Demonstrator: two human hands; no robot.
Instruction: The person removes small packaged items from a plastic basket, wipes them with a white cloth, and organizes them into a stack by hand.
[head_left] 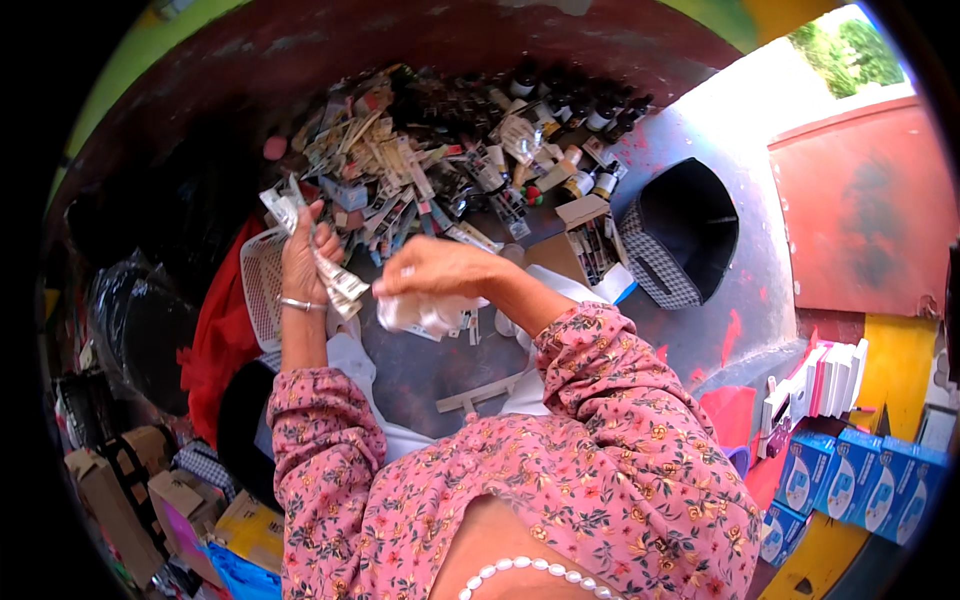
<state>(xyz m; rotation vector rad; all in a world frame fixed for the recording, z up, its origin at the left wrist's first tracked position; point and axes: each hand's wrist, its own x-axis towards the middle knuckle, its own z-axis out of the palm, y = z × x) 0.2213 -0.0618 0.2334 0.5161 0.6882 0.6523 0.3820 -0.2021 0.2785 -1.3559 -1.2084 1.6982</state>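
Hands at work over a dark round counter (430,370). Left hand (303,262) raised, fingers curled shut around a fan of small flat packets (335,278), bangle on the wrist. Right hand (440,272) just beside it, closed down on a crumpled white plastic wrapper (425,312) bunched under the palm, almost touching the lower end of the packets. Beyond both hands, a heap of sachets, strips and small dark bottles (450,150); behind the left hand, a white mesh basket (262,285); past the right hand, a black checked basket (680,235); blue boxes (850,485) well off to the right.

Best handled, judging by the grip: keep the packets squared and pinched near their lower ends so none slide out; draw the wrapper clear with the right hand only, pulling away from the stack, not across it; work low over the counter so any slip lands close.
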